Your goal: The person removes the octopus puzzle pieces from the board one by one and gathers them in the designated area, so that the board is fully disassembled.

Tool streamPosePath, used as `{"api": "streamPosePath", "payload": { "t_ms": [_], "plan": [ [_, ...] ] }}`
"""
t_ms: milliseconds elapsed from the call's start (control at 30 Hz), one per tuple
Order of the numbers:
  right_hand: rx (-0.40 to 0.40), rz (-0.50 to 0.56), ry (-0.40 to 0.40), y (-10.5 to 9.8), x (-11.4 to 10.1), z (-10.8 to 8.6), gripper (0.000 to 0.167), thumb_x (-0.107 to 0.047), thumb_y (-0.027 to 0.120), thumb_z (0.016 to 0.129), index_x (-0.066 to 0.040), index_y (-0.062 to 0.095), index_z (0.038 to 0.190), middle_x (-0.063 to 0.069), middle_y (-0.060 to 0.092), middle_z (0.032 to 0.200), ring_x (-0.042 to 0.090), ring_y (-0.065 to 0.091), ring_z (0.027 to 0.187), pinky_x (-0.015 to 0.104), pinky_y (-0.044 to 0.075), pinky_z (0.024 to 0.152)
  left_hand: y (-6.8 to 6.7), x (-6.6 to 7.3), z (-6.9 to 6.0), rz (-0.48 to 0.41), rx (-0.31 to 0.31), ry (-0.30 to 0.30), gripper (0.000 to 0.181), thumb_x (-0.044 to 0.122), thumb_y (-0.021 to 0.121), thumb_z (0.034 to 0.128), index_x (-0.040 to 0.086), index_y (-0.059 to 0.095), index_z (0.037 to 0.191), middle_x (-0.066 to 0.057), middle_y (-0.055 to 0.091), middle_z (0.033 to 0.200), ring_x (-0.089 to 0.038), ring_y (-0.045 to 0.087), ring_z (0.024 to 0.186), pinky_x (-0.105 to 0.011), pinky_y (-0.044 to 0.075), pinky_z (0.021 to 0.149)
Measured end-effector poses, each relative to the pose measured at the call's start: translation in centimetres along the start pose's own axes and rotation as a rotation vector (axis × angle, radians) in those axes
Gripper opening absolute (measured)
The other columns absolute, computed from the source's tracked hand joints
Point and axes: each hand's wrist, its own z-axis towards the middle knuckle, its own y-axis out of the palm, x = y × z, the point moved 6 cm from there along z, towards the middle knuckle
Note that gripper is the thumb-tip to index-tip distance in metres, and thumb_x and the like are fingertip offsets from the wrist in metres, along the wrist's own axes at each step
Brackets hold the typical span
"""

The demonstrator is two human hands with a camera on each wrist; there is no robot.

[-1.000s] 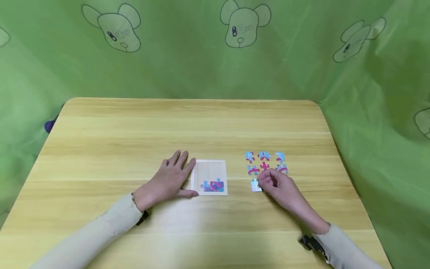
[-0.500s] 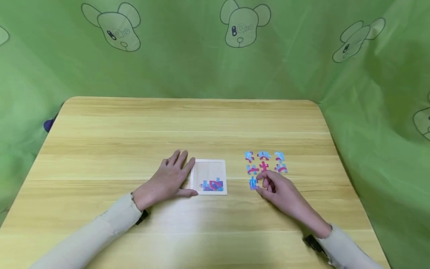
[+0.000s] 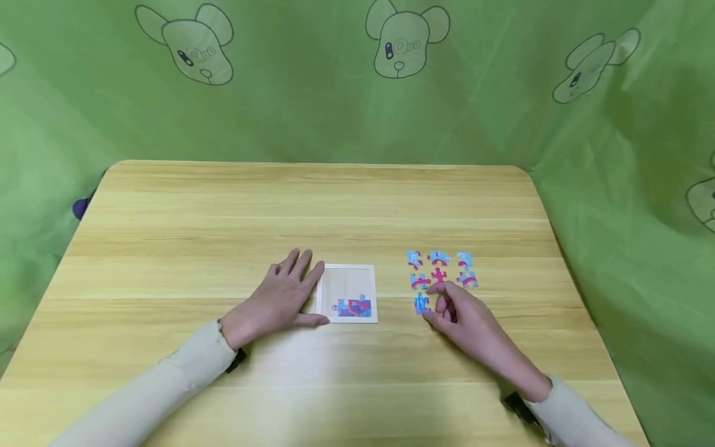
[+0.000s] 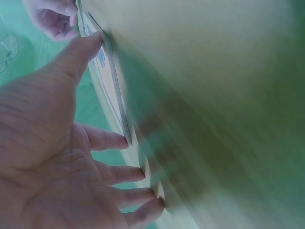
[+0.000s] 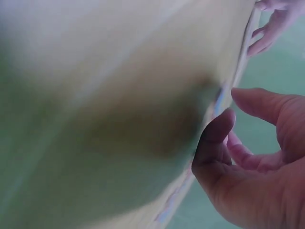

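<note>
My left hand (image 3: 274, 307) lies with fingers spread at the left side of a small wooden puzzle tray (image 3: 375, 285). Its thumb and index finger touch the rim. Joined jigsaw pieces (image 3: 354, 307), blue, red and purple, lie in the tray's lower right part. To the right, my right hand (image 3: 463, 310) pinches a blue jigsaw piece (image 3: 421, 303) flat on the table, with the thumb at its lower edge and the index fingertip at its upper right. The right wrist view shows both fingertips beside the piece's thin edge (image 5: 219, 101); exact contact is hard to see.
Several loose jigsaw pieces lie in rows behind the right hand, among them a red one (image 3: 439, 275) and a blue one with red (image 3: 464, 259). The wooden table (image 3: 251, 205) has rounded far corners. Green cloth (image 3: 313, 118) hangs behind and beside it.
The blue piece looked pale and shiny under the right fingertips a second ago; it now lies flat with its picture showing. The right thumb has shifted slightly left. The left hand stays put.
</note>
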Motion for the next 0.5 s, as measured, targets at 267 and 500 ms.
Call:
{"api": "streamPosePath", "payload": {
  "t_ms": [267, 500],
  "plan": [
    [-0.018, 0.083, -0.108, 1.3, -3.6, 1.4, 0.031, -0.003, 0.082, 0.097, 0.000, 0.072, 0.126, -0.006, 0.064, 0.091, 0.012, 0.060, 0.080, 0.025, 0.055, 0.071, 0.0, -0.1, -0.2, -0.011, -0.006, -0.012, 0.111, 0.071, 0.074, 0.0940, -0.002, 0.035, 0.168, -0.037, 0.026, 0.170, -0.059, 0.024, 0.156, -0.072, 0.039, 0.114],
    [-0.148, 0.137, -0.182, 4.0, -6.7, 3.3, 0.027, -0.001, 0.078, 0.099, 0.003, 0.074, 0.125, -0.007, 0.066, 0.091, 0.010, 0.061, 0.081, 0.025, 0.055, 0.073, 0.0, 0.0, -0.1, -0.019, -0.007, -0.009, 0.111, 0.070, 0.074, 0.0940, -0.001, 0.034, 0.168, -0.037, 0.025, 0.170, -0.058, 0.024, 0.157, -0.072, 0.039, 0.114]
  ]
}}
